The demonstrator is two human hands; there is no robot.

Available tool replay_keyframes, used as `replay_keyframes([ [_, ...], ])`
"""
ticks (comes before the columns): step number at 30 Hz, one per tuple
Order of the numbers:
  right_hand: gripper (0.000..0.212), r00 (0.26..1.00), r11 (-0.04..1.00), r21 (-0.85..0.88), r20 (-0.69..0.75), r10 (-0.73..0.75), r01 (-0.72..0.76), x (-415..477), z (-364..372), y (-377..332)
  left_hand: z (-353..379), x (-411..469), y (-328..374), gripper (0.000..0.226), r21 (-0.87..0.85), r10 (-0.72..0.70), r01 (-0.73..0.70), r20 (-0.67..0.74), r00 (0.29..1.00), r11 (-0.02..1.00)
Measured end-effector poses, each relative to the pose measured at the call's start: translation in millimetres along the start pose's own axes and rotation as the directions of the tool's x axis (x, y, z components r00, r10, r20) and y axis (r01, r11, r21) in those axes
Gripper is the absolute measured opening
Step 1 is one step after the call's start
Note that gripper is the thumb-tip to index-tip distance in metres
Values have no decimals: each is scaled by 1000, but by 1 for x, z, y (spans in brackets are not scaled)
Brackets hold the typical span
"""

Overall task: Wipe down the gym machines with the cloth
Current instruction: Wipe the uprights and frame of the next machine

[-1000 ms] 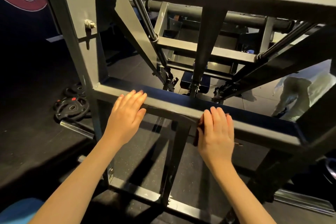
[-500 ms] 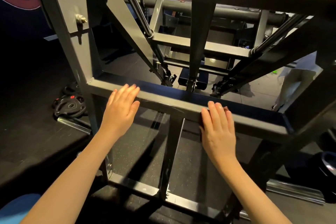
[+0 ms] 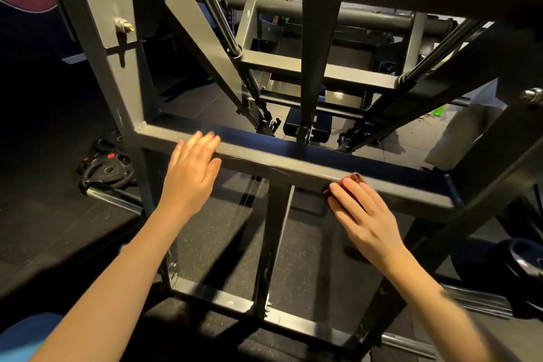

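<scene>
On my left, black weight plates [image 3: 107, 169] lie on the dark rubber floor [image 3: 58, 229], a chrome bar [image 3: 114, 198] just beside them; another dark plate [image 3: 526, 258] sits right.

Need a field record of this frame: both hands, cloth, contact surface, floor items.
left hand: flat, fingers straight, resting on the grey steel crossbar of the machine frame
right hand: fingers straight, pressing the dark reddish-brown cloth against the same crossbar, right of the grey centre post
cloth visibility: mostly hidden under the right hand, edges show at the fingertips
floor items: black weight plates left of the frame, on the dark speckled rubber floor
</scene>
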State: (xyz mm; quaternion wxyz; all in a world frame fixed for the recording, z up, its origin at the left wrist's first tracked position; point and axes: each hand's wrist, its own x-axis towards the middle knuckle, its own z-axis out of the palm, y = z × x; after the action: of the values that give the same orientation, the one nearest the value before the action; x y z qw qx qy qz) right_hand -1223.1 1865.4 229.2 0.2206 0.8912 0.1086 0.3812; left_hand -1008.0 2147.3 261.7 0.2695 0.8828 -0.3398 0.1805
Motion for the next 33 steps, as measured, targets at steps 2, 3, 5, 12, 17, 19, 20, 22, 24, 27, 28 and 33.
replay_keyframes([
  [2, 42, 997, 998, 42, -71, -36, 39, 28, 7, -17, 0, 0, 0, 53, -9, 1, -1, -6, 1000, 1000],
  [3, 34, 993, 995, 93, -121, -10, 21, 43, 12, -27, 0, 1, 0, 53, -14, -1, 1, -8, 1000, 1000],
  [5, 28, 979, 967, 238, -159, 127, -87, 66, 17, -44, 0, 0, -1, 53, -13, -1, 1, -8, 1000, 1000],
  [12, 50, 996, 988, 140, -36, 78, -72, 1, -10, 2, 1, 0, -1, 54, -11, 4, -4, -3, 1000, 1000],
  [17, 31, 981, 970, 223, -142, 135, -101, 51, 7, -25, 1, 1, -2, 55, 14, 4, -4, 11, 1000, 1000],
  [19, 29, 973, 955, 266, -150, 175, -131, 78, 19, -44, 0, 1, -1, 55, 9, 0, 0, 7, 1000, 1000],
  [20, 30, 972, 947, 280, -129, 198, -156, 83, 21, -51, 0, 0, -1, 55, 3, -3, 3, 8, 1000, 1000],
  [22, 34, 975, 947, 264, -81, 208, -180, 80, 18, -51, 0, 0, -1, 55, -5, -2, 2, 10, 1000, 1000],
  [24, 36, 977, 958, 218, -66, 202, -184, 65, 9, -41, -1, 1, -2, 55, -3, 6, -6, 15, 1000, 1000],
  [27, 39, 964, 950, 197, -54, 259, -244, 40, 1, -30, -3, 0, -1, 55, 6, 5, -6, 32, 999, 1000],
  [28, 39, 953, 940, 192, -62, 297, -281, 41, 3, -31, -3, 0, -1, 56, 10, 5, -5, 32, 999, 1000],
  [33, 46, 930, 899, 261, -20, 368, -351, 108, 28, -78, -3, 0, -2, 56, 12, 8, -9, 40, 999, 1000],
])
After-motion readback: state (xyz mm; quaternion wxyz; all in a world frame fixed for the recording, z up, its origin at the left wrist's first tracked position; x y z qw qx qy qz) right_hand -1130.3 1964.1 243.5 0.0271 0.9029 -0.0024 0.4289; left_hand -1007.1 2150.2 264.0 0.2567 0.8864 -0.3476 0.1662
